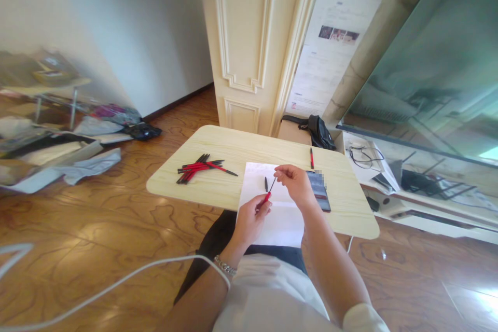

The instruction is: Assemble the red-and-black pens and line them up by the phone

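Observation:
My left hand is closed round a red pen barrel, tilted up to the right. A thin dark pen refill runs from the barrel's upper end to my right hand, which pinches its tip between thumb and finger. Beneath both hands lies a white sheet of paper. A small black pen part rests on the sheet, just left of the refill. To the left, several red and black pens lie in a crossed pile.
One red and black pen lies alone near the far edge of the pale wooden table. A phone sits by my right forearm. A white cable crosses my left wrist. A black bag is behind the table.

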Demonstrator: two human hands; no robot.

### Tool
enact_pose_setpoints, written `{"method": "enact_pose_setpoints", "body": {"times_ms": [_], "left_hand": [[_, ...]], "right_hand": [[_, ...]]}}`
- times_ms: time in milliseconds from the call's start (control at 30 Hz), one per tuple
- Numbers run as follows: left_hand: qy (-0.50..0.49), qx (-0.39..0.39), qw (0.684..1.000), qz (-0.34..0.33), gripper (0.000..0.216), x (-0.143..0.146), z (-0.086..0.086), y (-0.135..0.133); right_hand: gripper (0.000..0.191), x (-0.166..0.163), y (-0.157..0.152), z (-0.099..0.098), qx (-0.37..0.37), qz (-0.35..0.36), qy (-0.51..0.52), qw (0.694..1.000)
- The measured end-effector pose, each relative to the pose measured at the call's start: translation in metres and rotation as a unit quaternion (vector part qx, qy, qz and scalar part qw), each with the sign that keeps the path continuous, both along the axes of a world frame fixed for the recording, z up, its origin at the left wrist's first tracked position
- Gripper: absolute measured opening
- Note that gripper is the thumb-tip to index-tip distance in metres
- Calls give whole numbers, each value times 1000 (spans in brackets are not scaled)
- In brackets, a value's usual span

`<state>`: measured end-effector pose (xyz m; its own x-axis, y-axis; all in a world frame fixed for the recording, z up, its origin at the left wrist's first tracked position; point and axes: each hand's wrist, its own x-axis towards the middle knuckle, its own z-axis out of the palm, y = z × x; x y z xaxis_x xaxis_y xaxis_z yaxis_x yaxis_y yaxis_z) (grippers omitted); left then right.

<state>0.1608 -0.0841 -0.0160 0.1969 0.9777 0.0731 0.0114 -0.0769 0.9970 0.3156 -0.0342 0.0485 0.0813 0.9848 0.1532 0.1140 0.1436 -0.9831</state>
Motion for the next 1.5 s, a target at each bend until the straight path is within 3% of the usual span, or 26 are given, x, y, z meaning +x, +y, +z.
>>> {"method": "enact_pose_setpoints", "body": {"times_ms": [300, 367, 433, 567, 633, 700, 767, 833, 900, 967, 1033, 1133, 1267, 1500], "left_hand": [[-22, -16, 1000, 8, 41, -5, -1, 0], [-29, -15, 999, 14, 42, -8, -2, 1], [-31, -13, 999, 17, 42, -10, -2, 2], [-21, -6, 1000, 15, 41, -13, -1, 2], [-19, -5, 1000, 19, 40, -13, 0, 2], [-24, -6, 999, 23, 41, -14, 0, 3], [-33, -9, 999, 25, 41, -15, 1, 3], [-40, -11, 999, 21, 42, -14, 1, 3], [-45, -14, 999, 17, 43, -13, 0, 3], [-48, -18, 999, 16, 43, -10, 0, 2], [-52, -22, 998, 18, 43, -7, -1, 1], [-56, -23, 998, 16, 43, -4, 0, -1], [-49, -17, 999, 12, 42, -3, 3, -2], [-31, -3, 1000, 1, 40, -6, 6, -1]], "right_hand": [[27, 2, 2, -21, -57, 108, -20, 992], [27, 3, 8, -27, -66, 113, -63, 989], [23, 0, 16, -33, -78, 68, -167, 981], [28, -19, 29, -39, -138, -28, -423, 895], [33, -28, 32, -40, -169, -38, -492, 853], [29, -31, 34, -39, -178, -37, -514, 838], [24, -28, 36, -39, -165, -27, -481, 861], [23, -21, 36, -38, -142, -12, -383, 913], [25, -11, 33, -33, -115, -6, -223, 968], [28, -3, 28, -23, -88, -14, -47, 995], [35, 1, 21, -9, -58, -23, 82, 995], [35, 2, 11, 10, -31, -27, 155, 987], [32, -3, 4, 21, -27, -25, 171, 985], [33, -5, 6, 16, -26, -25, 155, 987]]}}
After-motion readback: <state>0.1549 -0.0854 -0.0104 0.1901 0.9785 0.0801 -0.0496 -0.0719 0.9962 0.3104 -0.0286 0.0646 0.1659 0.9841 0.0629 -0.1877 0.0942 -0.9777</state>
